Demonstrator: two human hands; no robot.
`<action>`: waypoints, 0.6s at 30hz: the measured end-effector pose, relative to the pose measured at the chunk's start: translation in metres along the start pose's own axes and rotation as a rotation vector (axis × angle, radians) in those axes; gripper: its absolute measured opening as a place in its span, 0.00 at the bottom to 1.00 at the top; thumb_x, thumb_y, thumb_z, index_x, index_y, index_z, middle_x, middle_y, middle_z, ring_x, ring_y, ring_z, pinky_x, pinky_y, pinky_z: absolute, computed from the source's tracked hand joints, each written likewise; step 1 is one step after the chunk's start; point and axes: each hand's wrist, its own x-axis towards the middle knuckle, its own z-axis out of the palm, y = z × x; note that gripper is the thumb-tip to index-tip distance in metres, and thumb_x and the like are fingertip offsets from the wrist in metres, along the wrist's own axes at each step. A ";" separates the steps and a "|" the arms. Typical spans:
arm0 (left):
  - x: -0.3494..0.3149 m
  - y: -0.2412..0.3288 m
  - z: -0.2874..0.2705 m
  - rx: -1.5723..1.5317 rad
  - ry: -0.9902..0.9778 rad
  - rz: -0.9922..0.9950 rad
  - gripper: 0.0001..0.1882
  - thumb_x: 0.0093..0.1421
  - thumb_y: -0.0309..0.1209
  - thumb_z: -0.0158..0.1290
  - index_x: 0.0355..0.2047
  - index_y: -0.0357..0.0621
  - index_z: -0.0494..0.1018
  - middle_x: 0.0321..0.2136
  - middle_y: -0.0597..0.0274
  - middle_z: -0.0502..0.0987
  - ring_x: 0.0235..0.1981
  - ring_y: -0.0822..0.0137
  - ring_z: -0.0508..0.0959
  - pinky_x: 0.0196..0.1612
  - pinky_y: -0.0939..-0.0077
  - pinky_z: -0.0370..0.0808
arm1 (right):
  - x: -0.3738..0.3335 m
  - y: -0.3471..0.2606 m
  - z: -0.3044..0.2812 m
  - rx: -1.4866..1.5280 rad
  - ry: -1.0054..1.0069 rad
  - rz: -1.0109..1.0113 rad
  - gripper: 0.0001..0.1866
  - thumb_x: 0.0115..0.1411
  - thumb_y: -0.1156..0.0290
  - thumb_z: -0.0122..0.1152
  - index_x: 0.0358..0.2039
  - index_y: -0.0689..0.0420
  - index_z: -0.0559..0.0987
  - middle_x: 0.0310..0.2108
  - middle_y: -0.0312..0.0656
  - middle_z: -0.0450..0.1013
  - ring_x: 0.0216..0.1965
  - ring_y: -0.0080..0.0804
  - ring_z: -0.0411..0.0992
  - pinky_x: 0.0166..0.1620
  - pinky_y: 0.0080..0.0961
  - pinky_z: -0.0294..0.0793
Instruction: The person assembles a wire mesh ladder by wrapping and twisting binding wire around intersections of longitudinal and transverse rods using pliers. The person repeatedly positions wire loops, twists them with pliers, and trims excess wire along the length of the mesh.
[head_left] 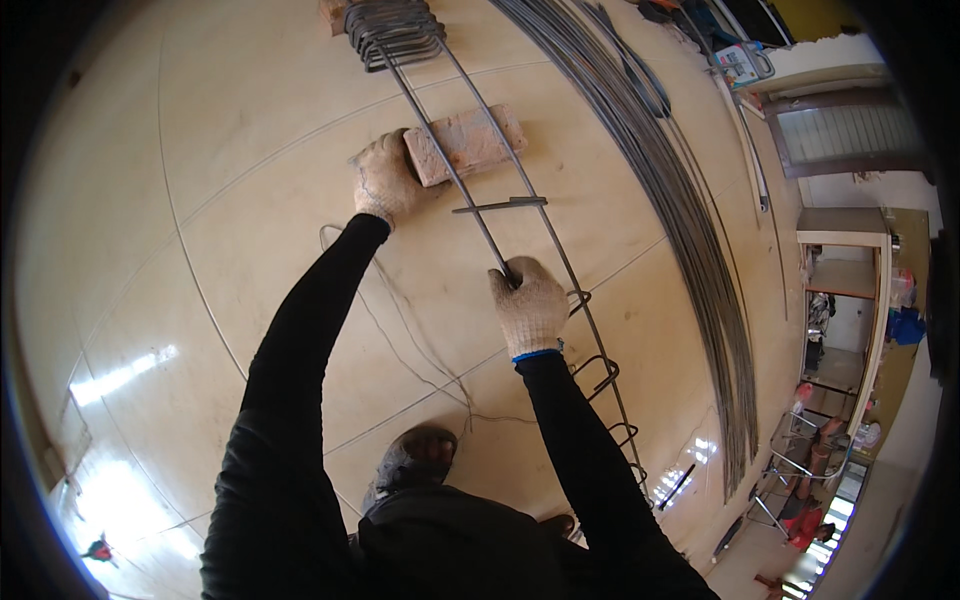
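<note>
My left hand (388, 180), in a pale knit work glove, grips the left end of a reddish brick (475, 140). Two long steel rebar rods (483, 226) run over that brick. My right hand (532, 308), gloved too, is closed around the left rod, nearer to me. Between the hands, a bent steel stirrup (515, 203) crosses both rods. More stirrups (606, 376) are spaced along the rods beside my right forearm. At the far end, a stack of stirrups (395, 30) hangs bunched around the rods. The fingertips of my left hand are partly hidden by the brick.
A thick bundle of long steel rods (665, 195) curves along the tiled floor to the right. Thin wire (400, 330) lies loose between my arms. A cabinet (845, 240) stands at the far right, and a person in red (805, 525) is at lower right.
</note>
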 end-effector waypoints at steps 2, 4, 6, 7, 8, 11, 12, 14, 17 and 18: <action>-0.004 -0.003 -0.002 -0.019 0.011 -0.004 0.45 0.48 0.60 0.74 0.57 0.41 0.77 0.50 0.45 0.81 0.55 0.44 0.80 0.59 0.50 0.77 | -0.004 -0.015 -0.023 -0.267 0.252 -0.197 0.18 0.56 0.53 0.77 0.41 0.50 0.89 0.54 0.54 0.78 0.56 0.52 0.78 0.56 0.45 0.79; -0.002 -0.001 -0.001 -0.045 -0.004 0.006 0.45 0.48 0.60 0.74 0.57 0.41 0.76 0.50 0.45 0.81 0.55 0.44 0.80 0.59 0.50 0.77 | 0.003 -0.010 -0.032 -0.426 0.311 -0.302 0.21 0.52 0.53 0.80 0.43 0.50 0.89 0.61 0.54 0.72 0.61 0.54 0.73 0.61 0.47 0.76; 0.001 -0.004 0.002 -0.056 -0.052 0.017 0.45 0.48 0.59 0.74 0.56 0.41 0.76 0.49 0.45 0.81 0.54 0.44 0.79 0.59 0.49 0.77 | 0.021 -0.003 -0.025 -0.442 0.147 -0.270 0.24 0.48 0.56 0.82 0.44 0.50 0.88 0.65 0.54 0.67 0.62 0.55 0.70 0.64 0.48 0.73; 0.001 -0.006 0.002 -0.057 -0.045 0.018 0.45 0.48 0.59 0.74 0.56 0.40 0.76 0.49 0.45 0.81 0.54 0.44 0.80 0.58 0.50 0.77 | 0.028 -0.008 -0.025 -0.438 0.059 -0.230 0.25 0.46 0.57 0.82 0.45 0.51 0.88 0.66 0.54 0.65 0.62 0.55 0.69 0.65 0.49 0.72; 0.001 -0.007 0.003 -0.056 -0.037 0.019 0.45 0.48 0.59 0.74 0.56 0.40 0.76 0.49 0.45 0.81 0.54 0.44 0.80 0.58 0.50 0.77 | 0.034 -0.014 -0.025 -0.407 -0.042 -0.143 0.26 0.45 0.60 0.82 0.46 0.51 0.88 0.66 0.53 0.64 0.61 0.54 0.69 0.65 0.48 0.72; -0.003 -0.002 0.001 -0.061 -0.018 0.012 0.44 0.46 0.57 0.75 0.56 0.40 0.75 0.49 0.46 0.81 0.53 0.45 0.80 0.59 0.50 0.76 | 0.038 -0.017 -0.015 -0.429 -0.099 -0.048 0.39 0.43 0.68 0.77 0.59 0.60 0.78 0.65 0.52 0.63 0.60 0.55 0.69 0.65 0.46 0.74; 0.000 0.000 -0.005 -0.088 -0.052 -0.006 0.44 0.46 0.56 0.75 0.56 0.39 0.75 0.49 0.46 0.81 0.54 0.45 0.80 0.59 0.50 0.76 | 0.039 -0.017 -0.016 -0.413 -0.073 -0.049 0.43 0.44 0.67 0.77 0.63 0.62 0.74 0.64 0.54 0.63 0.61 0.58 0.69 0.65 0.46 0.74; 0.000 0.002 -0.006 -0.073 -0.084 -0.028 0.44 0.45 0.53 0.76 0.56 0.40 0.75 0.50 0.45 0.81 0.55 0.44 0.80 0.61 0.48 0.74 | 0.043 -0.012 -0.017 -0.418 -0.070 -0.056 0.50 0.44 0.66 0.77 0.68 0.67 0.68 0.64 0.56 0.62 0.61 0.60 0.68 0.65 0.45 0.74; -0.001 0.000 -0.006 -0.118 -0.043 -0.030 0.45 0.44 0.53 0.76 0.57 0.41 0.76 0.51 0.46 0.81 0.56 0.44 0.80 0.60 0.48 0.75 | 0.047 -0.009 -0.021 -0.447 -0.123 -0.084 0.54 0.45 0.64 0.78 0.70 0.70 0.62 0.64 0.60 0.61 0.62 0.61 0.66 0.65 0.45 0.74; -0.003 0.005 -0.005 -0.088 -0.034 -0.072 0.44 0.40 0.54 0.77 0.55 0.46 0.77 0.51 0.49 0.82 0.54 0.45 0.81 0.60 0.49 0.76 | 0.044 -0.012 -0.025 -0.450 -0.129 -0.083 0.55 0.45 0.63 0.79 0.70 0.71 0.62 0.64 0.61 0.60 0.62 0.61 0.66 0.65 0.45 0.74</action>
